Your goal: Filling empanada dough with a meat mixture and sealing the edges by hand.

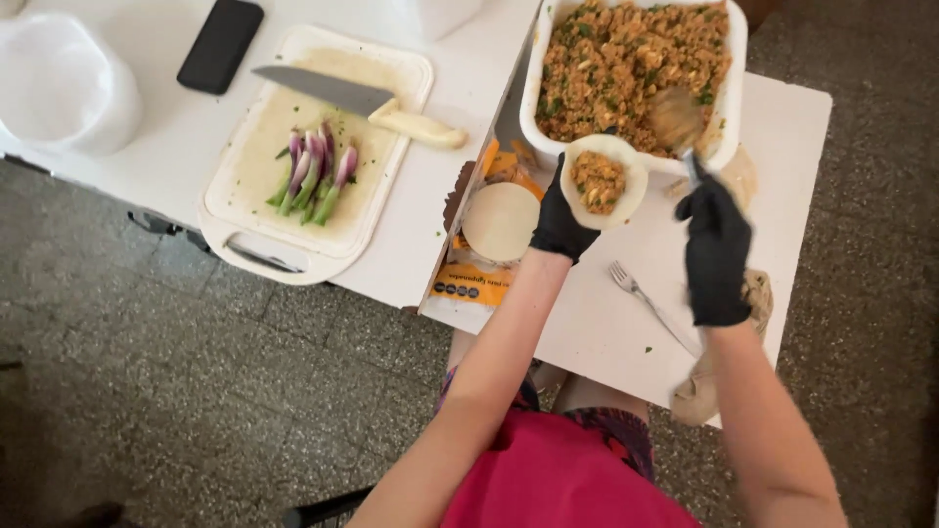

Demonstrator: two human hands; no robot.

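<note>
Nearest to the camera there is one fork (644,298), lying alone on the white counter (597,323) between the two forearms. Both hands wear black gloves. The left hand (560,223) is raised with the palm up, and its fingers are curved under one round dumpling wrapper (603,181), which it holds just in front of the dish; one small heap of filling (598,181) sits in the middle of this wrapper. The right hand (715,249) is closed around the handle of one spoon (677,122), with the wrist bent so that the spoon bowl points away, over the near rim of the dish. The two hands are apart, with the wrapper between them. Just left of the left hand, one stack of round wrappers (500,221) rests on an opened orange package (472,284). Farther away stands one white rectangular dish (736,59), full of brown minced filling with green bits. On the left part of the counter lies one white cutting board (313,225) with one bunch of purple-green spring onions (315,174) and one knife (357,101) with a pale handle. Behind it are one black phone (220,45) and one white plastic container (61,83).
</note>
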